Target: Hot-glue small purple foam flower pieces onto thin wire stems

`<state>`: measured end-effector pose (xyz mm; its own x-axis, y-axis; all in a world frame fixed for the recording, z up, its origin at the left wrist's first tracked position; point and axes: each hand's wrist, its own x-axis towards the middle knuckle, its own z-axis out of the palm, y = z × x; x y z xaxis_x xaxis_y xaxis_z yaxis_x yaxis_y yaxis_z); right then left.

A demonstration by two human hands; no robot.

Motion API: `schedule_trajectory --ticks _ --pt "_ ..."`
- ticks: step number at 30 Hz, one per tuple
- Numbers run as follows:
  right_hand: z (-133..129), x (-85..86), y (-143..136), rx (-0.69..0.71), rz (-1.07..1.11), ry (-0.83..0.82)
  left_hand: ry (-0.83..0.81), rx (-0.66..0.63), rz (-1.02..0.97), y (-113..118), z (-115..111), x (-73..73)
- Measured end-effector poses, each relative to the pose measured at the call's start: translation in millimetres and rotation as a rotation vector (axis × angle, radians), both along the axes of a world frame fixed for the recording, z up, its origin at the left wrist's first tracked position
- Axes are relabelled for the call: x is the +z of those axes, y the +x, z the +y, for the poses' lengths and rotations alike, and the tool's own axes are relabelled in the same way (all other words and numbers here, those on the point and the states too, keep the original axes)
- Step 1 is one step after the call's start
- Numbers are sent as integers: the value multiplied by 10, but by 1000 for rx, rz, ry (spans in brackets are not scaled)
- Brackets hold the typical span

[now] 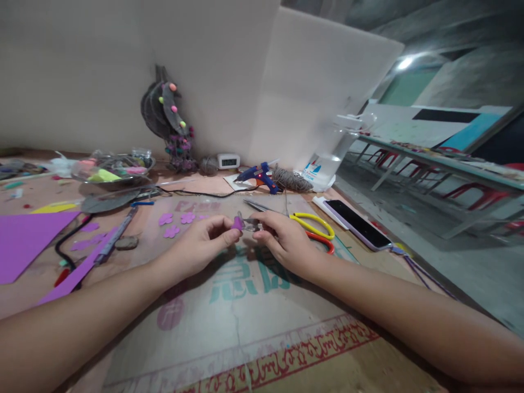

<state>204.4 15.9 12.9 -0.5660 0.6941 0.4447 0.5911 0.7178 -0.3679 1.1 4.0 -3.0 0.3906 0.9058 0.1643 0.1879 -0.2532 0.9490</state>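
My left hand (pixel 208 240) pinches a small purple piece (pixel 237 223) between thumb and fingertips, above the printed board. Close beside it, my right hand (pixel 284 237) has its thumb and fingers closed round a small greyish, partly clear item (pixel 250 224), too blurred to name. The two sets of fingertips almost meet. Several purple flower cut-outs (pixel 187 218) lie just beyond my left hand. Scissors with yellow handles (pixel 313 225) rest behind my right hand, and a red handle (pixel 321 241) shows beside them.
A blue glue gun (pixel 257 176), a ball of grey twine (pixel 291 179) and a plastic bottle (pixel 323 164) stand behind. At right lies a phone (pixel 358 224). Purple sheet (pixel 33 240), a marker (pixel 117 237) and a filled bowl (pixel 114 177) are at left.
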Motion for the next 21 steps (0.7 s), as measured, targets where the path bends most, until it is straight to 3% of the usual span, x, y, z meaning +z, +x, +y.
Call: schedule_trajectory --ticks 4,14,17,21 --pt "9 4 4 60 5 29 -11 -26 -39 4 1 -7" --pt "0 -17 24 58 26 86 -22 -16 -18 18 -11 17" --pt "4 -10 49 7 82 59 -37 39 -4 19 1 16" --pt "-94 -1 48 -30 44 -24 -75 238 -81 16 40 21"
